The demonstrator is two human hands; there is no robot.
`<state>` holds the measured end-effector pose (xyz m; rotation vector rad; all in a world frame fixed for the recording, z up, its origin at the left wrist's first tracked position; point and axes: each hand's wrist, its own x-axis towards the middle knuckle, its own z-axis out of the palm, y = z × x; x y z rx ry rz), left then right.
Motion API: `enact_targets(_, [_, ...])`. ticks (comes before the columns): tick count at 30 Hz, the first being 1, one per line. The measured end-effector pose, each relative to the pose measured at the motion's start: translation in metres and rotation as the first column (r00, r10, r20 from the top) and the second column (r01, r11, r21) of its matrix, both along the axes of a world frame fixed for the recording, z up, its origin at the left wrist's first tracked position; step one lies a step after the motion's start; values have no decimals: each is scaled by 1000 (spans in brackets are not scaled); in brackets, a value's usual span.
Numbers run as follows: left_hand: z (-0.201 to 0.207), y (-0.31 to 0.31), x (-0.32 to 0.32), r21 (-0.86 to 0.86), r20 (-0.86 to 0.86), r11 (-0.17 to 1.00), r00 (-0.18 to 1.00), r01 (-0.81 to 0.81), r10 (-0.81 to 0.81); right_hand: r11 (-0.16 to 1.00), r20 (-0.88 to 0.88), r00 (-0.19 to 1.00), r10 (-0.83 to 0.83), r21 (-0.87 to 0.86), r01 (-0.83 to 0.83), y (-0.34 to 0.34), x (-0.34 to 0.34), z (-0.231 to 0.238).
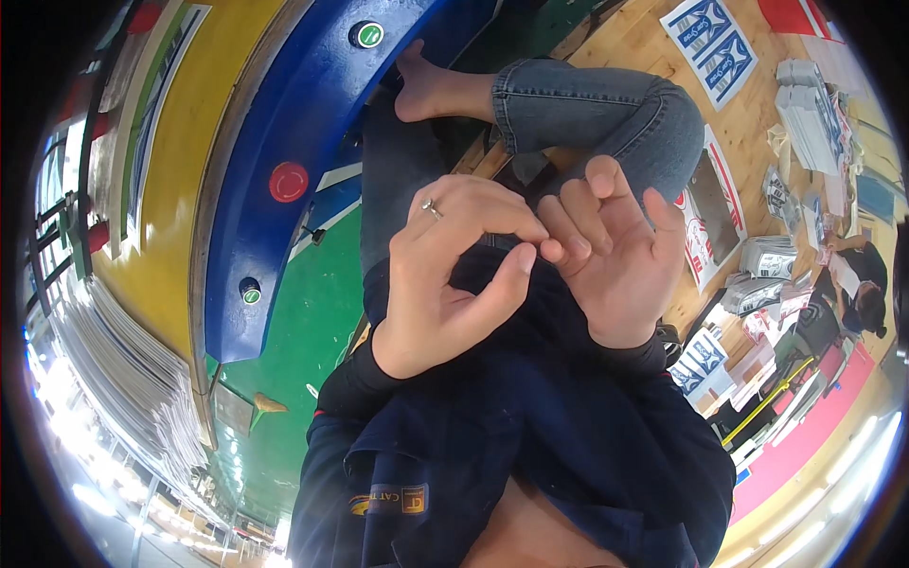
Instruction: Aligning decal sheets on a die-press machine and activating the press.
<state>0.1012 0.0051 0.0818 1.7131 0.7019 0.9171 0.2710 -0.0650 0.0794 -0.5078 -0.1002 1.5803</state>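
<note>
My left hand (pixel 459 270), with a ring on one finger, is held in front of my chest. Its fingers curve over towards my right hand, with the thumb a little apart below them. Palm up and with loosely bent, spread fingers, my right hand (pixel 615 256) is beside it. The fingertips of the two hands meet near the right little finger. No object shows in either hand. Dark sleeves cover both wrists, and under the hands lies a dark blue garment (pixel 454 407) on my body.
To the left runs a blue machine frame (pixel 237 237) with a red button (pixel 289 182) and green buttons, beside a yellow panel (pixel 180 170) and stacked sheets (pixel 123 350). A person's jeans-clad leg (pixel 606 109) lies ahead. Printed bundles (pixel 814 114) and another person (pixel 862 284) are at right.
</note>
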Motion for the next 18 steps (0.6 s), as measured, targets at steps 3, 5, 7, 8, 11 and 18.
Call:
enact_targets(3, [0, 2, -1, 0, 12, 1000, 1000, 15, -15, 1000, 102, 995, 5, -29, -2, 1, -3, 6])
enact_targets(5, [0, 2, -1, -3, 10, 1000, 1000, 11, -11, 999, 167, 986, 9, -38, -3, 1, -3, 8])
enact_targets(7, [1, 0, -1, -4, -3, 1000, 1000, 1, -1, 1000, 203, 979, 8, -15, -5, 0, -3, 6])
enact_targets(8, [2, 1, -2, 12, -15, 1000, 1000, 17, -17, 999, 216, 976, -13, 53, 2, -1, -2, 3])
enact_targets(11, [2, 2, -5, 70, -87, 995, 994, 67, -61, 982, 323, 945, -56, 189, -7, -7, 1, -9])
enact_targets(18, [-10, -11, -12, 162, -252, 965, 954, 207, -163, 978, 722, 673, -158, 208, 6, -43, -10, -21])
